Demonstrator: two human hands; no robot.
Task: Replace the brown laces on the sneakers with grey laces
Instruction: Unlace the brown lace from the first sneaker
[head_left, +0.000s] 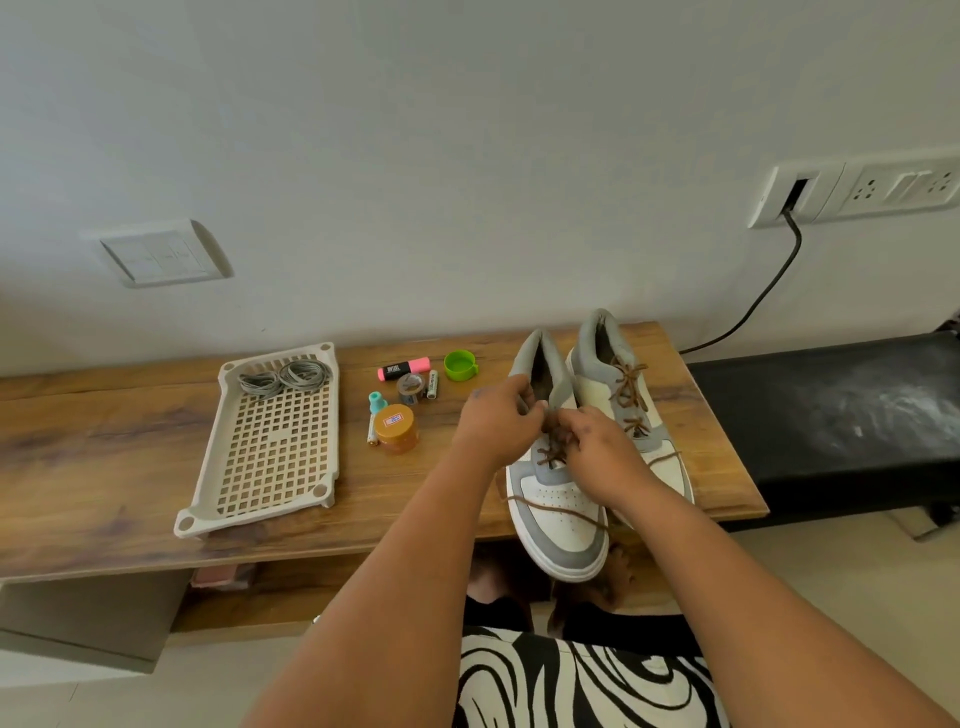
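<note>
Two grey-and-white sneakers lie side by side on the wooden table, toes toward me. The left sneaker (558, 512) has a loosened brown lace (558, 512) trailing across its toe. My left hand (496, 421) grips its grey tongue and collar. My right hand (597, 441) pinches the brown lace at the eyelets. The right sneaker (610, 374) is still laced in brown (628, 384). Two coiled grey laces (285, 378) sit at the far end of a beige perforated tray (270, 447).
Between tray and sneakers lie a pink highlighter (402, 368), a green cap (460, 365), a tape roll (410, 387), batteries (432, 383) and an orange-lidded jar (396, 428). A black bench (831, 410) stands at the right. A black cable (763, 291) hangs from a wall socket.
</note>
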